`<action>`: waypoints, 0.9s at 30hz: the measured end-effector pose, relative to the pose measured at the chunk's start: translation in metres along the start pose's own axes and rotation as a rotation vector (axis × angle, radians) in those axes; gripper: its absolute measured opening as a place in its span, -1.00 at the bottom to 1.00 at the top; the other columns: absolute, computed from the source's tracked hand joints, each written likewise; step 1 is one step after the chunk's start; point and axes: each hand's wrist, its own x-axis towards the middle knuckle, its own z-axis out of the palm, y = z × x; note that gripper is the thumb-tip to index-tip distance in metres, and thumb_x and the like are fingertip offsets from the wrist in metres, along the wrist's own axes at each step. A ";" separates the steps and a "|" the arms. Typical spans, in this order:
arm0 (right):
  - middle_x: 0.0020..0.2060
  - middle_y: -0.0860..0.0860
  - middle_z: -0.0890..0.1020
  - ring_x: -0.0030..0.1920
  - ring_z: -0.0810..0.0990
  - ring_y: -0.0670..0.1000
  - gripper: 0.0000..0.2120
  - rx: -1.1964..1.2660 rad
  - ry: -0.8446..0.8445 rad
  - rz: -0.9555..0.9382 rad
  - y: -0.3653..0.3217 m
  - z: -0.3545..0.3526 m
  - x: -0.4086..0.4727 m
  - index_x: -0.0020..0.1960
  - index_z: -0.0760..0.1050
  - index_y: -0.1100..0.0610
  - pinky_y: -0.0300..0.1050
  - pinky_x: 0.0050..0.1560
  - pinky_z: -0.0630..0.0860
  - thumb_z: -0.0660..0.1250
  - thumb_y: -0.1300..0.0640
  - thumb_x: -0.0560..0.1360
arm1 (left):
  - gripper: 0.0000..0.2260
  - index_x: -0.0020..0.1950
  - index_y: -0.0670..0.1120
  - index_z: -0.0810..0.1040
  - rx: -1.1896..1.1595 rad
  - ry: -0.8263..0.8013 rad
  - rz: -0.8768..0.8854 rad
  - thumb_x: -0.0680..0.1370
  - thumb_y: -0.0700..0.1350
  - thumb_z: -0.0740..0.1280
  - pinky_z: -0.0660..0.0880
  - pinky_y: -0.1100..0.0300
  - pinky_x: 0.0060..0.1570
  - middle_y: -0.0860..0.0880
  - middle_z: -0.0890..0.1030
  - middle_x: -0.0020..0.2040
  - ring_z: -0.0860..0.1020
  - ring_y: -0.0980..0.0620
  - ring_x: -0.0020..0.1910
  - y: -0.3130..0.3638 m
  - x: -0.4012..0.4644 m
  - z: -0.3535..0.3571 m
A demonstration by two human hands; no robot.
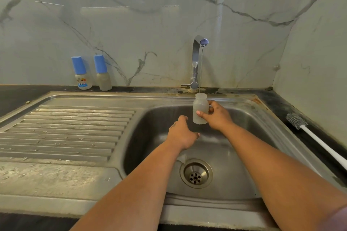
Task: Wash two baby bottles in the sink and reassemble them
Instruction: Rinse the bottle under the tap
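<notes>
A frosted, uncapped baby bottle point(200, 108) stands upright over the sink basin point(244, 155), right under the thin stream of water from the tap point(197, 58). My right hand point(217, 116) grips its body from the right side. My left hand point(182, 134) hovers over the basin just left of and below the bottle, back of the hand up and fingers curled down; whatever is under the palm is hidden. Two more bottles with blue caps stand on the counter against the wall, one with a printed label point(82, 75) and one plain point(102, 74).
A white-handled bottle brush point(308, 131) lies on the dark counter right of the sink. The ribbed steel drainboard point(65, 129) fills the left side. The drain point(196, 173) sits at the near middle of the basin. Marble walls close the back and right.
</notes>
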 end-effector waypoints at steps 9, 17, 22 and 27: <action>0.25 0.07 0.56 0.14 0.57 0.08 -0.45 -0.007 0.008 -0.010 0.001 0.001 0.002 0.37 0.36 0.07 -0.07 0.03 0.51 0.42 -0.11 0.47 | -0.32 0.51 -0.06 0.20 -0.002 -0.008 0.001 0.49 0.01 0.44 0.41 -0.03 0.32 -0.11 0.40 0.41 0.39 -0.11 0.38 -0.002 0.002 0.003; 0.30 0.09 0.51 0.23 0.52 0.11 -0.44 -0.055 0.011 -0.017 -0.001 0.001 0.000 0.40 0.33 0.07 -0.10 0.07 0.44 0.39 -0.10 0.49 | -0.36 0.52 -0.06 0.18 -0.074 0.004 -0.004 0.53 0.02 0.38 0.39 -0.05 0.34 -0.12 0.39 0.42 0.38 -0.13 0.39 -0.003 0.006 0.002; 0.36 0.20 0.27 0.31 0.40 0.25 -0.38 -0.133 0.041 -0.033 -0.004 0.001 0.001 0.50 0.18 0.04 0.06 0.31 0.35 0.28 -0.15 0.55 | -0.54 0.51 -0.07 0.23 -0.398 0.163 -0.142 0.64 -0.02 0.23 0.38 -0.02 0.34 -0.13 0.39 0.43 0.40 -0.13 0.37 0.009 0.025 0.000; 0.38 0.18 0.19 0.30 0.41 0.21 -0.42 -0.114 0.040 -0.034 -0.002 -0.001 -0.001 0.54 0.13 -0.04 -0.01 0.29 0.35 0.24 -0.07 0.59 | -0.60 0.51 -0.03 0.24 -0.476 0.134 0.016 0.67 0.00 0.12 0.37 0.09 0.26 -0.15 0.44 0.38 0.43 -0.14 0.34 0.039 0.057 0.015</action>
